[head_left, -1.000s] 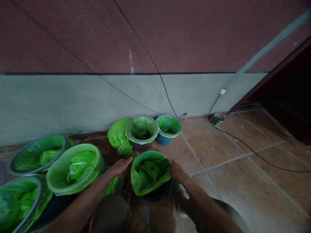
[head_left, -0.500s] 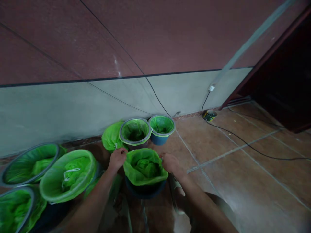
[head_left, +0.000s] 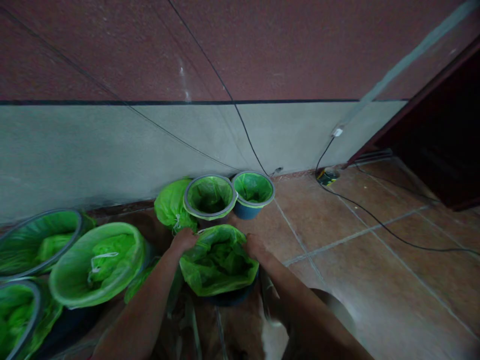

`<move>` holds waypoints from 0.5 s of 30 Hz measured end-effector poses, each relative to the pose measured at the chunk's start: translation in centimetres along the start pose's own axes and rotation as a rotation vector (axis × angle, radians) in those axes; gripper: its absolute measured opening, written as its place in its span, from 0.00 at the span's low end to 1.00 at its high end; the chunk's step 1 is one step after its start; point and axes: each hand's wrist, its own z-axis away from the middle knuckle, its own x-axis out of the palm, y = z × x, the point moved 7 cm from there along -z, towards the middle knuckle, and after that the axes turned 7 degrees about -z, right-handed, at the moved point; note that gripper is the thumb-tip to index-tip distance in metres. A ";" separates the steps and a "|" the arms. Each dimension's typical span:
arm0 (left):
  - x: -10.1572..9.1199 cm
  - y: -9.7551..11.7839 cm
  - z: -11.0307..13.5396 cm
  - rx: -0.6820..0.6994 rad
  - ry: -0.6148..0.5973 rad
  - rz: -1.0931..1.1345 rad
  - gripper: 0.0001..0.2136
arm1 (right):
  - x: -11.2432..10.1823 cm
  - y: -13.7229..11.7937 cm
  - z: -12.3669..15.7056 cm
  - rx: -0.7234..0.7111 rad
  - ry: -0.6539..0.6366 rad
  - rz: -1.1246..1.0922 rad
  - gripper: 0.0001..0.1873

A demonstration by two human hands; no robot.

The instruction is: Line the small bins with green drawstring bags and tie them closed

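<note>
A green mesh bag (head_left: 210, 284) hangs with its mouth spread wide over a dark bucket (head_left: 234, 298) on the floor in front of me. My left hand (head_left: 184, 240) is closed on the far left of the bag's rim. On the right side, my right hand (head_left: 253, 246) grips the same rim, its fingertips partly hidden by the cloth. More crumpled green mesh lies inside the bag. Just beyond my hands stand a grey-rimmed bucket (head_left: 210, 219) and a blue bucket (head_left: 248, 212), both lined with green mesh. A tied green bundle (head_left: 170, 202) rests beside them.
At left stand a green-covered bucket (head_left: 62, 290) and two grey-rimmed ones, all holding green mesh. A black cable (head_left: 397, 233) runs across the tiled floor from a wall socket (head_left: 338, 132). A small tin (head_left: 327, 176) sits by the wall, near a dark doorway.
The near side of the bag's mouth has spread lower and farther left over the bucket. Both hands keep their hold on the rim. My view has shifted slightly.
</note>
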 end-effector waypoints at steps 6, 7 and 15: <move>-2.6 1.2 0.1 0.011 0.113 0.003 0.14 | -3.0 -1.0 -0.2 -0.071 0.116 -0.020 0.17; -3.2 1.2 0.2 0.000 0.133 0.001 0.14 | -3.9 -0.8 0.1 -0.073 0.150 -0.028 0.17; -5.1 -1.9 1.7 -0.149 0.311 -0.027 0.14 | -6.2 3.2 2.0 -0.007 0.099 -0.041 0.17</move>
